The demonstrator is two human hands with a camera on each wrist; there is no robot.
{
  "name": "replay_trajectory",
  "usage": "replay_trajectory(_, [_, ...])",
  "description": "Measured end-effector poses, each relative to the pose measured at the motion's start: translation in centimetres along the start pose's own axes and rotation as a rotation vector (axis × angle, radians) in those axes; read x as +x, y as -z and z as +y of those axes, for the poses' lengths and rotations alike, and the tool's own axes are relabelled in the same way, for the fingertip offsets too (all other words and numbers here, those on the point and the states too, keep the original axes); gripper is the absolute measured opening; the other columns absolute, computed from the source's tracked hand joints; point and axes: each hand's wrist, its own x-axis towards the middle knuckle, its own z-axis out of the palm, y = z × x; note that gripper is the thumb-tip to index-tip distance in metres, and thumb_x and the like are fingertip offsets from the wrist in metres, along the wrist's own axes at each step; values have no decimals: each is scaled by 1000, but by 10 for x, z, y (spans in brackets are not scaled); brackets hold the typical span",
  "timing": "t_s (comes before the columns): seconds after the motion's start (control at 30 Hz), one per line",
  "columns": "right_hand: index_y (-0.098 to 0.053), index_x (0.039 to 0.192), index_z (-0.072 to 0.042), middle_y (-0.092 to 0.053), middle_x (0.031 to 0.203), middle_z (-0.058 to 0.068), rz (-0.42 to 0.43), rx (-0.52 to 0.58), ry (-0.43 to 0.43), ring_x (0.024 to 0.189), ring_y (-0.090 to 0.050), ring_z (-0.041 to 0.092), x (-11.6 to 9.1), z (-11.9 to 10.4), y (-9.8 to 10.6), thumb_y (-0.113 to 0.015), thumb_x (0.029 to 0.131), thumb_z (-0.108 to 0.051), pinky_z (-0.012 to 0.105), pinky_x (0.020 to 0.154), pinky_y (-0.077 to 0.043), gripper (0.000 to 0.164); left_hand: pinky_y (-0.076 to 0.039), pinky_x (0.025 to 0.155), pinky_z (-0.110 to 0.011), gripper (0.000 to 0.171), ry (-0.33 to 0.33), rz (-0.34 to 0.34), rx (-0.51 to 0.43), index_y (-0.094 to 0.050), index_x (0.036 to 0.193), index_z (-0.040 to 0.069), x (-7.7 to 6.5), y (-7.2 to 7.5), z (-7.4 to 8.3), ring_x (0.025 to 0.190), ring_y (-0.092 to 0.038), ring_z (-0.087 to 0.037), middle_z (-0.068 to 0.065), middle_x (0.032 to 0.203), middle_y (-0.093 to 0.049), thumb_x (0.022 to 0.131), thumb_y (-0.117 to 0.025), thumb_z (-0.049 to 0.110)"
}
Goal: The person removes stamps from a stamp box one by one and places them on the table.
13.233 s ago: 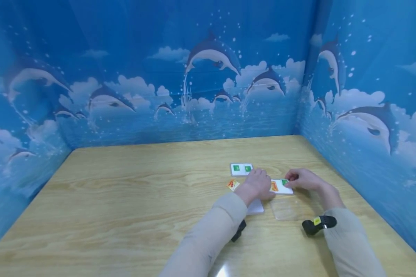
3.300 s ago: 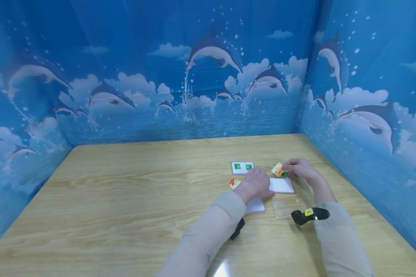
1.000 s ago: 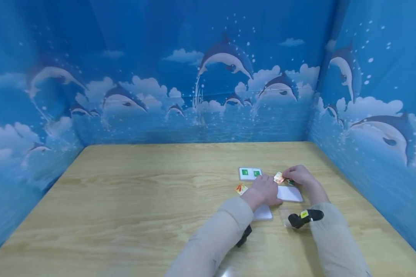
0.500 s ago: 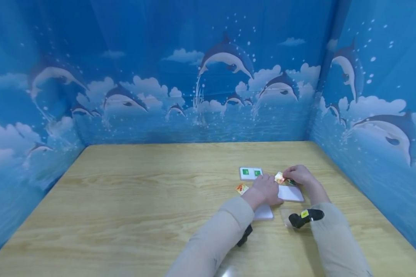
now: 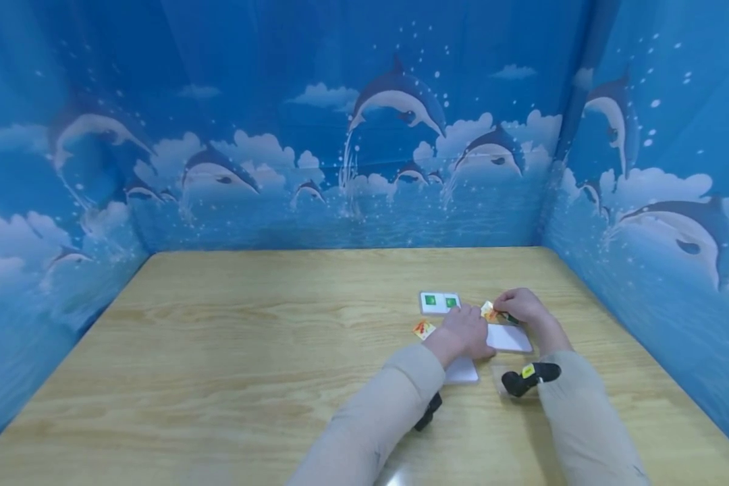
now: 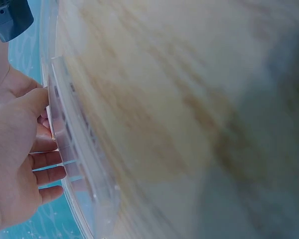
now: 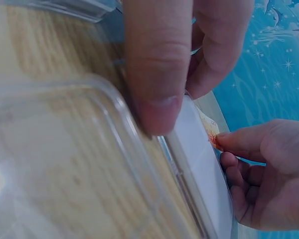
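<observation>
A flat white-topped case (image 5: 509, 338) lies on the table. My left hand (image 5: 463, 332) lies over its left end. In the right wrist view, that hand's thumb (image 7: 157, 89) is at the near edge and its fingers beyond the far edge, holding the white case (image 7: 202, 167). Just beyond it, my right hand (image 5: 524, 306) pinches a small orange-and-yellow picture card (image 5: 489, 311) between thumb and fingers. A dark green piece (image 5: 510, 318) shows under those fingers, partly hidden. In the left wrist view, fingers of the left hand (image 6: 17, 149) are beside clear plastic (image 6: 84, 149).
Behind stands a white case with two green squares (image 5: 440, 302). Another picture card (image 5: 424, 329) lies left of my left hand. A second white piece (image 5: 462, 370) lies below that hand, and a clear plastic lid (image 5: 499, 383) lies partly under the right wrist camera (image 5: 530, 378).
Earlier, orange and green pieces lay on the white case; the right hand has since taken them off to beyond its far edge. Over the last second, hands barely move. The view has shifted slightly.
</observation>
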Motion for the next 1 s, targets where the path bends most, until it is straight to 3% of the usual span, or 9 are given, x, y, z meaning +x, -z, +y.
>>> replay_trajectory(0.47, [-60,99,8,-57,88,13,12,-76,16,80,-51,21,1,-2,-1,-54,89,-11,27,64,-41,22,-31,96,-26,58,10,-14,-15,-57,122,18,0,2,0,106,-40,-11,5,122,-48,86,-48,62])
replay_trajectory(0.7, [-59,102,8,-57,89,14,20,-68,17,79,-51,21,1,-1,-1,-54,89,-11,27,63,-41,24,-31,96,-27,59,-11,1,29,-57,123,18,-2,2,-1,110,-41,-12,3,124,-48,86,-46,63])
replay_trajectory(1.0, [-57,109,9,-60,91,15,-7,-60,84,81,-54,23,-11,-6,11,-54,90,-12,29,65,-45,28,-27,103,-29,59,-31,23,53,-57,123,19,-4,4,-2,121,-38,-13,2,133,-45,86,-45,63])
